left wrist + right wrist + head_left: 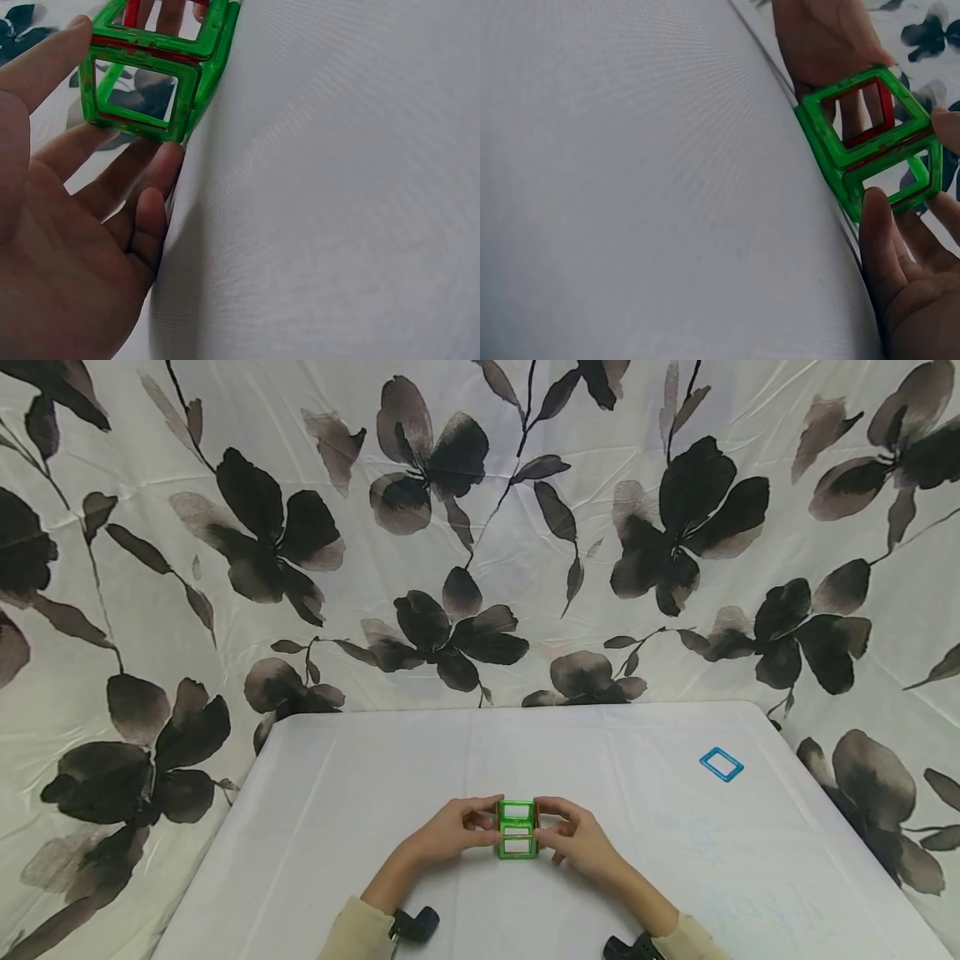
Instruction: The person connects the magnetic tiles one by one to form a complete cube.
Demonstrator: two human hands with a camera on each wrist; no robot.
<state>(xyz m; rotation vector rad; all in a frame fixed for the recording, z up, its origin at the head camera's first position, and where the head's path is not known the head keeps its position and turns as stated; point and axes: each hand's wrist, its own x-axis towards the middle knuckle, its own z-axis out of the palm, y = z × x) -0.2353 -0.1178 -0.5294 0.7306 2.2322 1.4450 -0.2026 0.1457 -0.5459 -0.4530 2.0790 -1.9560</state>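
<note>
A small box built of green and red magnetic tiles (517, 822), square open frames, stands on the white table between both hands. My left hand (453, 827) holds its left side, thumb and forefinger at the edges. On the opposite side my right hand (581, 842) grips it in the same way. In the left wrist view, the fingers (124, 176) lie under a green tile (142, 49). The right wrist view shows the thumb (877, 225) against a lower green tile's edge, with a red tile (886, 105) visible through the upper frame.
A single blue square tile frame (722, 764) lies flat at the right rear of the white-covered table (360, 777). Behind the table hangs a white cloth (555, 610) with dark flowers. Black wrist cameras (416, 925) sit on both wrists.
</note>
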